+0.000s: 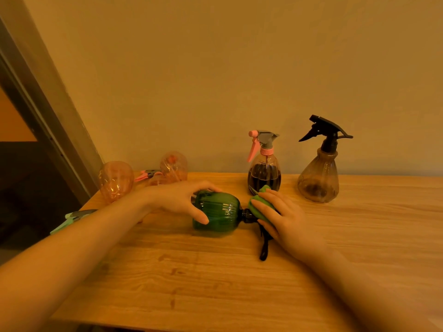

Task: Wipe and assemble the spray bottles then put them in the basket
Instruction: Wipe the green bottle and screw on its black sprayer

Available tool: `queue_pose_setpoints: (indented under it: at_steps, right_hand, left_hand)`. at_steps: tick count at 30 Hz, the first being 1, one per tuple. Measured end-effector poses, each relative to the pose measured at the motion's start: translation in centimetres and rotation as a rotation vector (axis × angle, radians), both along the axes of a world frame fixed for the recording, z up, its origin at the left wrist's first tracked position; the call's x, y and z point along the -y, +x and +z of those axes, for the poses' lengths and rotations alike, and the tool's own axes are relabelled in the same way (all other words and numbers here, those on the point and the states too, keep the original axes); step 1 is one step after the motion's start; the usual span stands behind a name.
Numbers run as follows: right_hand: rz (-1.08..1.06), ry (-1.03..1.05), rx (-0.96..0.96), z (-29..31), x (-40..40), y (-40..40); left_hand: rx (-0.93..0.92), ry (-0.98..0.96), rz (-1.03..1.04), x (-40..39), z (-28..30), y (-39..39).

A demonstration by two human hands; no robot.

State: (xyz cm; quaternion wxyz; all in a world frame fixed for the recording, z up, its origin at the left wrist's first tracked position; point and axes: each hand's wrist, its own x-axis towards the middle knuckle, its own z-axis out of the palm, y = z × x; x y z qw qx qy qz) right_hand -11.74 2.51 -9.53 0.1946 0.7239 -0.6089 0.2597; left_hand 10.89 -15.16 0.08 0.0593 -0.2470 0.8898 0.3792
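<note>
The green bottle (217,212) lies on its side near the middle of the wooden worktop (239,283), base toward the left, neck toward the right. A black spray head (260,232) sits at the neck, its trigger pointing toward the near edge of the worktop. No label, brand or writing can be read on this bottle or on any other item in view.

The left hand (178,200) grasps the bottle's base end, fingers over the top and thumb curled against the near side. The right hand (279,218) presses a green cloth (260,202) against the spray head, its fingers curled around the cloth.

Behind the right hand, near the wall, a clear bottle with dark liquid (263,174) stands upright, fitted with a pink and grey spray head. To its right, apart from it, a smoky clear bottle (318,177) stands upright with a black spray head fitted.

At the far left corner of the worktop are two orange bottles without spray heads: one (116,179) at the left edge, the other (173,166) nearer the wall. A pink trigger piece (147,174) lies between them. A pale green spray head (72,218) rests at the left edge, partly hidden by the left forearm.
</note>
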Motion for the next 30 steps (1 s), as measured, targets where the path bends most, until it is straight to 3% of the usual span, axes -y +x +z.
queue_pose_setpoints:
  at_steps: [14, 20, 25, 30]
  right_hand:
    - [0.027, -0.076, -0.015, 0.3, -2.9, 1.6]
    - [-0.089, -0.128, 0.117, 2.2, 1.0, 2.9]
    - [-0.123, 0.029, 0.045, 1.9, 3.2, 2.1]
    - [-0.069, 0.002, -0.03, 1.1, 0.8, 0.5]
  left_hand:
    - [0.057, -0.083, -0.059, 0.0, 0.9, -0.9]
    - [0.047, -0.08, -0.067, -0.4, 0.9, -0.9]
    - [0.038, -0.067, -0.04, -0.5, 0.7, -0.7]
    - [0.03, -0.055, -0.037, -0.4, 0.7, -0.7]
